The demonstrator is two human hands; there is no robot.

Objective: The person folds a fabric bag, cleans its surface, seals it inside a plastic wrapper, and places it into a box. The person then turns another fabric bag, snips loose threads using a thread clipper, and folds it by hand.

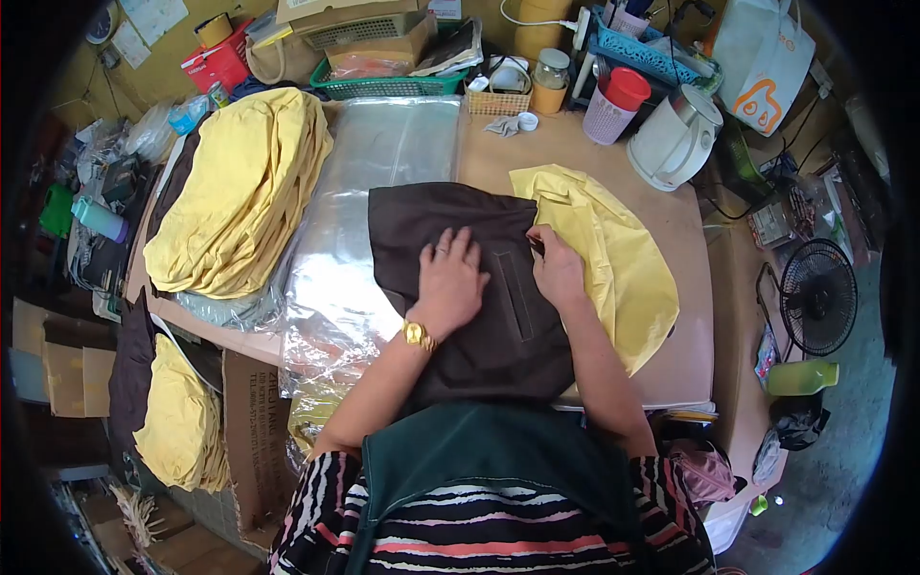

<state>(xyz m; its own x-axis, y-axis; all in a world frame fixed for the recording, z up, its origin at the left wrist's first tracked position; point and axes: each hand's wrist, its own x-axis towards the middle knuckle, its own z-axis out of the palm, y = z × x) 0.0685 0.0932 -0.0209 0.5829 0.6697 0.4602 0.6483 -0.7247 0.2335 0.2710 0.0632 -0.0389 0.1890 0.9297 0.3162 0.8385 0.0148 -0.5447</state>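
A dark brown fabric piece [422, 216] lies spread on the table in front of me, with a long narrow slit like a welt pocket in its middle. My left hand [450, 283] rests on it with fingers stretched out, left of the slit; a gold watch is on that wrist. My right hand [559, 268] is closed in a pinch at the brown fabric's right side. Something small and dark shows at its fingertips, too hidden to name. Yellow fabric [632, 278] extends from under the brown piece to the right, beneath my right forearm.
Stacked yellow fabric pieces [235, 192] stand on the left, with another yellow bundle [177, 412] lower down. Clear plastic sheets [383, 134] lie beside the brown piece. A white kettle [676, 139], a pink cup [609, 115] and a jar [551, 81] line the back. A black fan [817, 297] is at right.
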